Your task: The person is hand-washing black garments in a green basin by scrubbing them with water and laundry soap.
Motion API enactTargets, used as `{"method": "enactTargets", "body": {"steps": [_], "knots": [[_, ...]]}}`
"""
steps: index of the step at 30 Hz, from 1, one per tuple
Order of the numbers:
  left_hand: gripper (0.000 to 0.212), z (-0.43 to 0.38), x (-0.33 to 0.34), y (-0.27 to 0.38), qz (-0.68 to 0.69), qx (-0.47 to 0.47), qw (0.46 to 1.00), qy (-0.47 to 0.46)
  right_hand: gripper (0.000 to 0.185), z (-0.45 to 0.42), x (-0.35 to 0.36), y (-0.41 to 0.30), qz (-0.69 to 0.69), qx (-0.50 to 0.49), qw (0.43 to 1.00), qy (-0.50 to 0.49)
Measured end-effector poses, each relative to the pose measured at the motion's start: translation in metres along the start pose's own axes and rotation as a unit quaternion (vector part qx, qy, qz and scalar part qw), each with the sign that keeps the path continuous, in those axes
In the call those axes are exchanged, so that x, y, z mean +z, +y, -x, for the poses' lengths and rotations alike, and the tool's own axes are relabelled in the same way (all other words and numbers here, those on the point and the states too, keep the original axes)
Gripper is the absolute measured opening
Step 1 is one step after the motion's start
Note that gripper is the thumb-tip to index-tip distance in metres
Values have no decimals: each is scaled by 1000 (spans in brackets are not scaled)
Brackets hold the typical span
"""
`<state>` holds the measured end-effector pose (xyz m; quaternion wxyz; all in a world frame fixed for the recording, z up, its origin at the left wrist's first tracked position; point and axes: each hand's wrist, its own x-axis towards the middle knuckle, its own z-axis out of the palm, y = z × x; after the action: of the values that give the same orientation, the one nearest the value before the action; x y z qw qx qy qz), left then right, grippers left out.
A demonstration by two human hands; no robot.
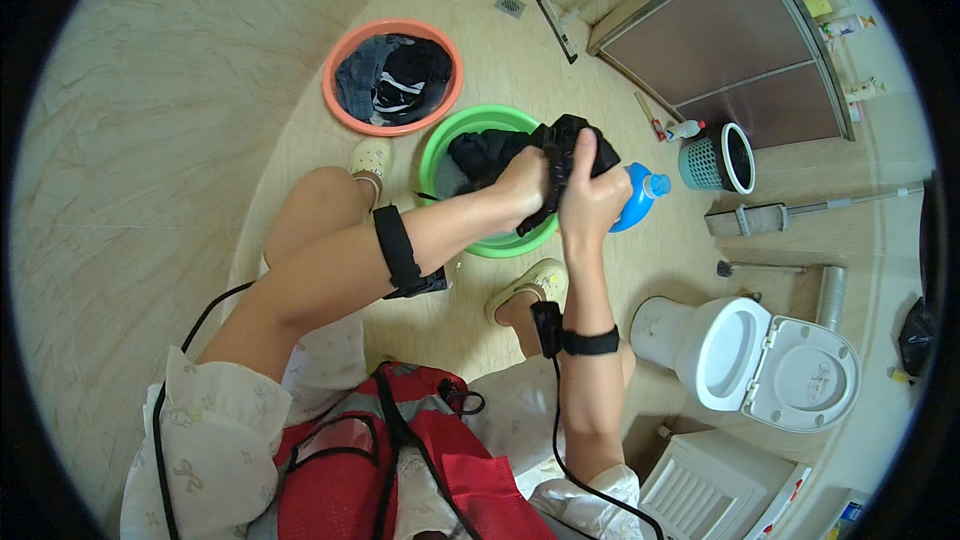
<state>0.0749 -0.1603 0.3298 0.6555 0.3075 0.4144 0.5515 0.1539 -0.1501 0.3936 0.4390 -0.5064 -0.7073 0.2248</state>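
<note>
Both my hands grip a wet, dark garment (564, 142) above a green plastic basin (517, 248). My left hand (523, 181) is closed in a fist around one part of the cloth. My right hand (598, 191) clasps another part close by, its thumb pointing up along the fabric. More dark cloth (487, 154) lies in the basin, with some cloudy water around it. Just right of the basin stands a blue plastic bottle (639, 199) with a blue cap, partly hidden by my right hand.
An orange basin (330, 82) of dark clothes (364, 75) stands at the upper left. To the right are a waste basket (701, 163), a flat mop (746, 220) and a toilet (724, 352) with its lid up. A floor squeegee (556, 30) lies near a drain (510, 6).
</note>
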Motion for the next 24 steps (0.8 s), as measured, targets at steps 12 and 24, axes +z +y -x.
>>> {"method": "enactTargets", "body": {"steps": [12, 24], "knots": [[23, 12, 12, 35, 43, -19, 999, 9, 46, 14, 13, 36, 129, 14, 991, 18], [33, 16, -19, 83, -27, -113, 991, -68, 64, -5, -82, 54, -107, 212, 940, -246]]}}
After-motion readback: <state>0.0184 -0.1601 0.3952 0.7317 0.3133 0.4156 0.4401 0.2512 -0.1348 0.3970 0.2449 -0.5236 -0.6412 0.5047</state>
